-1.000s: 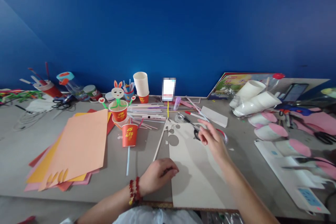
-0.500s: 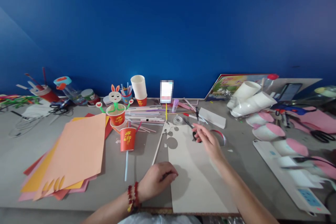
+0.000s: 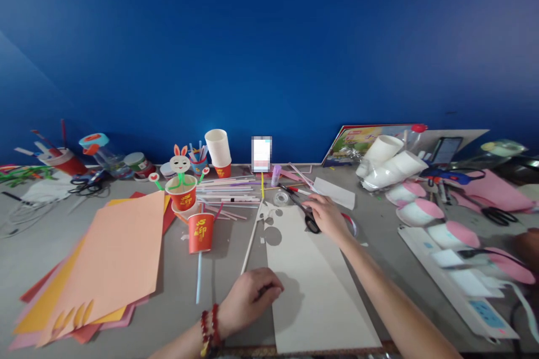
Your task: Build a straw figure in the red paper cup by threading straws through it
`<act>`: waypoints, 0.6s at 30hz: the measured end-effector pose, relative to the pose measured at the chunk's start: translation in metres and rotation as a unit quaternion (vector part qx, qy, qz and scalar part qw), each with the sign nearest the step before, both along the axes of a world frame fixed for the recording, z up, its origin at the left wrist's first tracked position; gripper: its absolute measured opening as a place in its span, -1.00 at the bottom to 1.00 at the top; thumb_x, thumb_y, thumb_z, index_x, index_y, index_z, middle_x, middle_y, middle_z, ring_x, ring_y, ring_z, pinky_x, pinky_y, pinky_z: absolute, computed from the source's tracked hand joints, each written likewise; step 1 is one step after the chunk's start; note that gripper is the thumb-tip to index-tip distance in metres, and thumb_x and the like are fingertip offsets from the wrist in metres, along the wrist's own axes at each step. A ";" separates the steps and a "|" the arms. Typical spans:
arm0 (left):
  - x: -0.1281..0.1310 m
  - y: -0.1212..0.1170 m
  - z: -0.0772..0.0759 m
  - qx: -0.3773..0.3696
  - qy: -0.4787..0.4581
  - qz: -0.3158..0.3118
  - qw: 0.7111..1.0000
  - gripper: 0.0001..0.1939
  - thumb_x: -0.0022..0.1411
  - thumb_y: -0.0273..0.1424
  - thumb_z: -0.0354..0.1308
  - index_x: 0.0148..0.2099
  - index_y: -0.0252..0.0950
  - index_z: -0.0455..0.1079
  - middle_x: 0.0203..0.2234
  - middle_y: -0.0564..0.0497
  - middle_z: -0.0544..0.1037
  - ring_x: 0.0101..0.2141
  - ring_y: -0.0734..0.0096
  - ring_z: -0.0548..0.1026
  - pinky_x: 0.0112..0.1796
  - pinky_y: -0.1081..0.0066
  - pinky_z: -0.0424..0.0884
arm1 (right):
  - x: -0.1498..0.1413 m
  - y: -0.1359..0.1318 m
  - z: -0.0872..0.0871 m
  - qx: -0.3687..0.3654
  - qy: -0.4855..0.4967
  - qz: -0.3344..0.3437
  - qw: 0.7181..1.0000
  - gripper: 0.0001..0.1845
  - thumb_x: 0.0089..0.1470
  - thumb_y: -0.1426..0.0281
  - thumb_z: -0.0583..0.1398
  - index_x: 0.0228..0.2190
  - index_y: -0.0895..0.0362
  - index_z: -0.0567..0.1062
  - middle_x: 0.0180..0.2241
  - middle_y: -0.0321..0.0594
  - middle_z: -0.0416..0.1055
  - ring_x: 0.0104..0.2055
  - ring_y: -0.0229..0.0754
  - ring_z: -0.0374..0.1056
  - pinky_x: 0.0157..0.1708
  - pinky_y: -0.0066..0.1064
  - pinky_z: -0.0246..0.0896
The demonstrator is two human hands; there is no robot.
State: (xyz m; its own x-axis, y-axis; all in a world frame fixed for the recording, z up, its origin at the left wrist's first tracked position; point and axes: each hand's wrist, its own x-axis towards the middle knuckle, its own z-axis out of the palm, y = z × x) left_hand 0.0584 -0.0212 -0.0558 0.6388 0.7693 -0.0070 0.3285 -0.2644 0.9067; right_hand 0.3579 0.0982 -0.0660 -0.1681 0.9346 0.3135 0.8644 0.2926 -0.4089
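Observation:
My left hand (image 3: pixel 255 294) rests loosely curled at the left edge of a sheet of white paper (image 3: pixel 320 297), with nothing visible in it. Beyond the sheet's far edge, my right hand (image 3: pixel 326 216) has its fingers closed on what looks like a slim black pen (image 3: pixel 284 187), partly hidden by the hand. Right beside those fingers lie black-handled scissors (image 3: pixel 312 223). Round holes are cut in the sheet's far left corner. A clear tape roll (image 3: pixel 281 198) sits near the scissors, and a roll with a coloured rim (image 3: pixel 350 224) lies partly behind my right wrist.
Stacked coloured paper (image 3: pixel 113 247) lies left. A red paper cup (image 3: pixel 201 234) on a blue straw and a rabbit-topped cup (image 3: pixel 182 199) stand beside it. Straws (image 3: pixel 229 190) lie behind. Bagged white cups (image 3: pixel 396 168) and a power strip (image 3: pixel 458 286) are at right.
My right hand has lowered toward the scissors, and the black pen has tipped from upright to nearly flat. My left hand has kept its place on the table. The view has shifted slightly.

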 end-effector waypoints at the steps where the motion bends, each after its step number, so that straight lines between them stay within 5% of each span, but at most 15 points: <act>1: 0.000 0.000 -0.001 0.000 -0.001 -0.001 1.000 -0.82 0.33 -0.45 0.05 -0.20 -0.28 0.50 -0.33 -0.01 0.57 -0.28 0.40 0.50 -0.22 0.49 0.34 | -0.001 -0.002 0.001 0.010 -0.009 -0.006 1.000 -0.58 0.09 0.59 0.00 -0.22 0.10 0.60 -0.02 -0.03 0.46 0.03 0.08 0.35 0.07 0.00 0.25; 8: 0.002 0.001 0.003 0.000 0.006 -0.004 1.000 -0.82 0.33 -0.43 0.06 -0.22 -0.29 0.50 -0.34 -0.02 0.58 -0.28 0.38 0.50 -0.22 0.48 0.34 | -0.032 -0.045 0.006 0.024 -0.052 0.037 0.998 -0.74 0.23 0.46 0.07 -0.19 0.08 0.56 -0.09 -0.09 0.49 -0.03 0.01 0.37 0.00 -0.13 0.32; 18: 0.001 -0.001 0.003 0.044 -0.028 -0.009 0.999 -0.79 0.38 -0.44 0.01 -0.19 -0.28 0.49 -0.31 -0.05 0.59 -0.25 0.38 0.52 -0.18 0.46 0.40 | -0.072 -0.094 -0.008 -0.006 -0.096 0.077 0.992 -0.66 0.21 0.46 0.13 0.02 0.12 0.43 0.07 -0.04 0.41 0.09 0.05 0.32 0.09 -0.10 0.28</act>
State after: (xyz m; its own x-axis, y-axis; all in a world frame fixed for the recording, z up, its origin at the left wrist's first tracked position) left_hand 0.0596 -0.0225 -0.0529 0.6494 0.7543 0.0968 0.2719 -0.3491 0.8968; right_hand 0.2861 0.0043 -0.0742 -0.3639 0.8969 0.2514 0.8723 0.4228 -0.2455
